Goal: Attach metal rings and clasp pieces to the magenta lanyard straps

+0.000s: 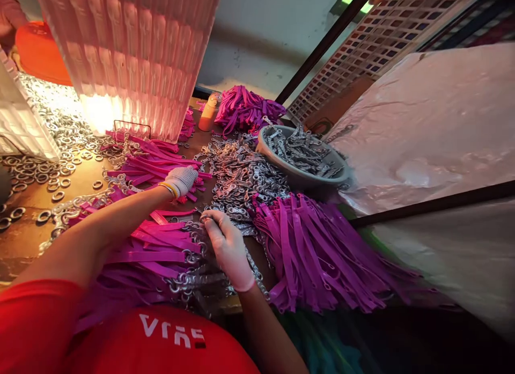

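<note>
My left hand (181, 181), in a white dotted knit glove, lies over the right ends of a pile of pink straps (148, 162). Its fingers are curled down onto the strap ends; the fingertips are mostly hidden. Lower and to the right, my right hand (228, 250) wears a thin white glove and pinches a small metal ring (206, 217) between thumb and forefinger. Just left of it lie more pink straps (156, 245) with metal rings and links (192, 256) at their right ends. Beyond the right hand is a heap of metal links (245, 175).
A grey basin (303, 159) full of metal links stands at the right, above purple straps (314, 245). An orange bottle (209, 114) stands behind. Loose metal rings (58, 196) cover the left side, near a tall corrugated panel (132, 52). Another person's arm (12, 14) shows at top left.
</note>
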Action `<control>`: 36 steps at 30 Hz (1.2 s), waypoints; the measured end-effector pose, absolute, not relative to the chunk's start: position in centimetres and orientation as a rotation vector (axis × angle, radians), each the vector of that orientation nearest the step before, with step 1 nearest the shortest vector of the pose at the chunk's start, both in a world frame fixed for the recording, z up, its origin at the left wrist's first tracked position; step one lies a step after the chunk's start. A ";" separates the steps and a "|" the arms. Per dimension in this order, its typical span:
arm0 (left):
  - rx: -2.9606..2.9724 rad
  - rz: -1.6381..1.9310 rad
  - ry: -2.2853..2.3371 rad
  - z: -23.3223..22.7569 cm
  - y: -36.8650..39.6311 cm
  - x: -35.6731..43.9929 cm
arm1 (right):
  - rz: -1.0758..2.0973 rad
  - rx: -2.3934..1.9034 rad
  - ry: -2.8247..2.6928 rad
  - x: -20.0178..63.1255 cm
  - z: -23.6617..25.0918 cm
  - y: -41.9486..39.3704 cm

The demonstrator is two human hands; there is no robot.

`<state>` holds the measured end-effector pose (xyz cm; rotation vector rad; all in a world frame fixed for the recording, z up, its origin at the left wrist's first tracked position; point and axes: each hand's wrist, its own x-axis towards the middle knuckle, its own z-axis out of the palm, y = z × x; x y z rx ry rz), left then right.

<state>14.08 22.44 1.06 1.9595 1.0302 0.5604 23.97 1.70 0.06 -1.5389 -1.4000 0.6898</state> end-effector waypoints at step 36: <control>1.856 0.723 1.011 -1.1 7.4 0.9 | 0.318 -1.872 -2.287 18.7 3.0 3.4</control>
